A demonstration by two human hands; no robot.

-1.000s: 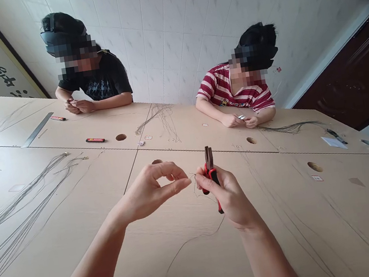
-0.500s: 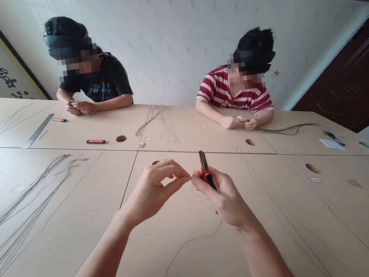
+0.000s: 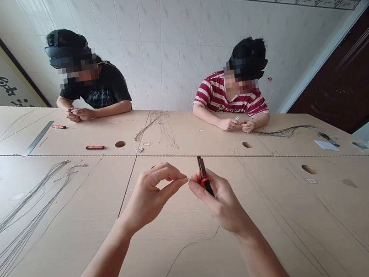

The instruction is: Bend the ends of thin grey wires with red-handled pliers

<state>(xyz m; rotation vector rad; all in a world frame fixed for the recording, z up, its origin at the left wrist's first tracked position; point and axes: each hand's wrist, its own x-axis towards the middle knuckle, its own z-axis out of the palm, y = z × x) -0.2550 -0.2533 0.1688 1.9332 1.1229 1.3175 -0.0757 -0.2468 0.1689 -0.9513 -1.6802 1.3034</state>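
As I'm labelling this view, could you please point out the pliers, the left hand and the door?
Pliers (image 3: 207, 185): head view, on the black grip.
Left hand (image 3: 151, 192): head view, on its thumb side.
Door (image 3: 348, 77): head view, on its brown panel.

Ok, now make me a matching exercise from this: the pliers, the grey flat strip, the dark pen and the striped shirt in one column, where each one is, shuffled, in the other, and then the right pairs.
Things
1. Pliers
2. Grey flat strip
3. Dark pen
4. Striped shirt

Places
A. Beside a white sheet, toward the picture's right
B. On a co-worker
C. In the right hand
D. Toward the picture's left, near a red tube

Right pairs: 1-C, 2-D, 3-A, 4-B
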